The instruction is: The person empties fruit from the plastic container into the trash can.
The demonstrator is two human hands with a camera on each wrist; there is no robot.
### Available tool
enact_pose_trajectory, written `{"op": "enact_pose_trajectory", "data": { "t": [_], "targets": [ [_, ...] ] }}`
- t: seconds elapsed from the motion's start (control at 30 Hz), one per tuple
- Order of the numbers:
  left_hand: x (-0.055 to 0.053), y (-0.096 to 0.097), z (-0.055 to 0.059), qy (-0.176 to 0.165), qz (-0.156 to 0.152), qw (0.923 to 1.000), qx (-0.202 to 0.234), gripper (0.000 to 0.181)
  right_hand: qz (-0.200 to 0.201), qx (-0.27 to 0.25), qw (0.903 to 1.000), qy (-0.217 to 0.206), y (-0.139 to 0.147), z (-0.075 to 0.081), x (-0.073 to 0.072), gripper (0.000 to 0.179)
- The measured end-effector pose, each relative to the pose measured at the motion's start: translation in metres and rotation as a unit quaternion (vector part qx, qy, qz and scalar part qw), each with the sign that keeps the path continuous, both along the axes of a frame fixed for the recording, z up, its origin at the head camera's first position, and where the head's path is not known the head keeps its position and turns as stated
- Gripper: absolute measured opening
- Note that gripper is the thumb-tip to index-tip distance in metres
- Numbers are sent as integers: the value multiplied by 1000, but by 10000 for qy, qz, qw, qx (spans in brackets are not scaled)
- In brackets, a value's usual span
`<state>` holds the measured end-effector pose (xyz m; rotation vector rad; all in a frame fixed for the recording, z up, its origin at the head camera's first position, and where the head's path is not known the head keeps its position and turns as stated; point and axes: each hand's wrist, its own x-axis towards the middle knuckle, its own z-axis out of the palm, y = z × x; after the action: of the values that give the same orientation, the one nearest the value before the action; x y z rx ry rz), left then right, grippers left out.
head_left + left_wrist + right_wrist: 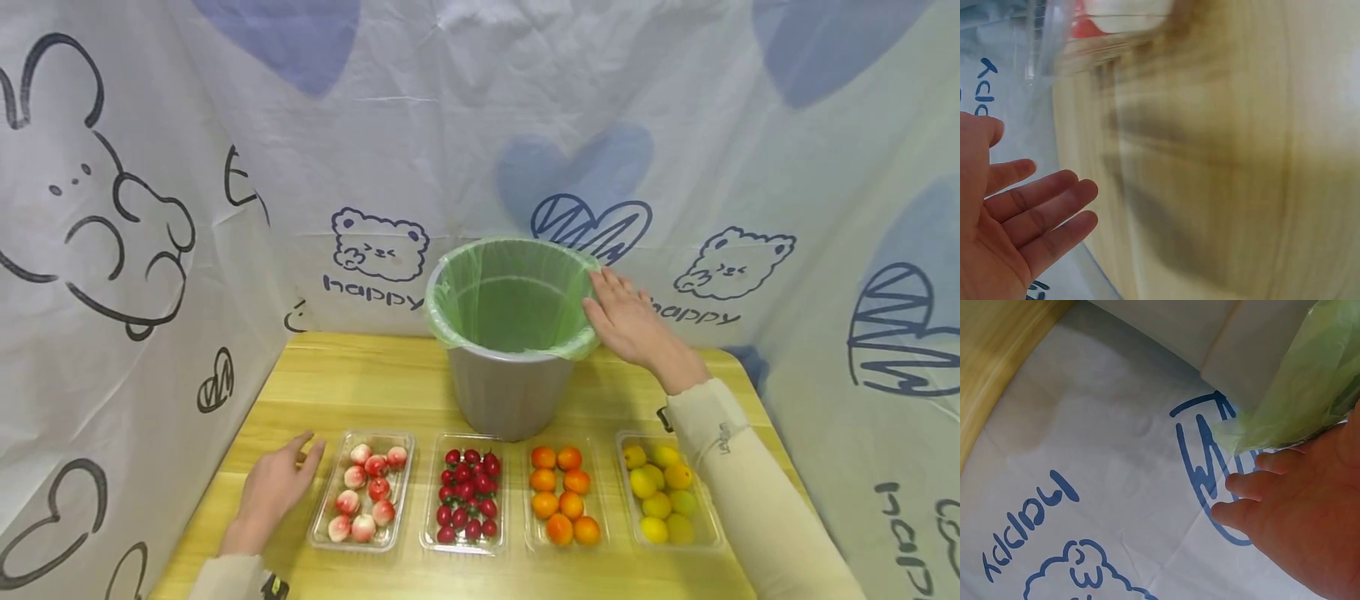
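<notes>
Head view: A grey bin (510,396) stands upright at the rear centre of the wooden table (367,383). A green liner (480,312) covers its interior and folds outward over the rim. The right hand (632,323) rests at the right side of the lined rim, fingers extended and not curled round it. The left hand (277,483) is positioned just left of the leftmost tray (352,547); its fingers are relaxed and hold nothing. Four clear trays form a row in front of the bin. From left to right, the contents are red-and-white fruit (378,489), dark red fruit (465,492), orange fruit (572,506) and yellow fruit (656,505). A printed curtain (465,150) surrounds the table.

Left wrist view: The fingers are spread and slightly bent, with the palm unoccupied. Part of the leftmost tray appears at the top edge, apart from the fingers.

Right wrist view: The fingers are extended and separated alongside the liner's loose edge. The grey bin wall occupies the upper area; printed fabric lies behind the fingertips.
</notes>
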<state>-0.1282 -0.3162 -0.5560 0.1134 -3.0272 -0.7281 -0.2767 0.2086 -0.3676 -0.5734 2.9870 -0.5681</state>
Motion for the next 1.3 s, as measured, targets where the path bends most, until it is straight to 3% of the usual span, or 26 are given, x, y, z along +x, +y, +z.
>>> {"op": "enact_pose_trajectory", "data": {
  "t": [0.3,0.57,0.77,1.0,1.3],
  "targets": [
    [8,-1,-11,-229,196,9970,708,54,-34,-27,10000,-50,2,-1,2,71],
    [12,-2,-20,-229,295,9944,985,48,-23,-105,9999,-74,3,-2,3,71],
    [10,1,-25,-383,332,9870,1528,50,-21,-110,9999,-55,3,-3,2,71],
    [9,6,-29,-683,547,9701,2265,49,-5,-68,10000,-61,2,-4,1,70],
    [8,12,-28,-805,515,9648,2451,47,4,-93,10000,24,1,-2,2,70]
  ]
}}
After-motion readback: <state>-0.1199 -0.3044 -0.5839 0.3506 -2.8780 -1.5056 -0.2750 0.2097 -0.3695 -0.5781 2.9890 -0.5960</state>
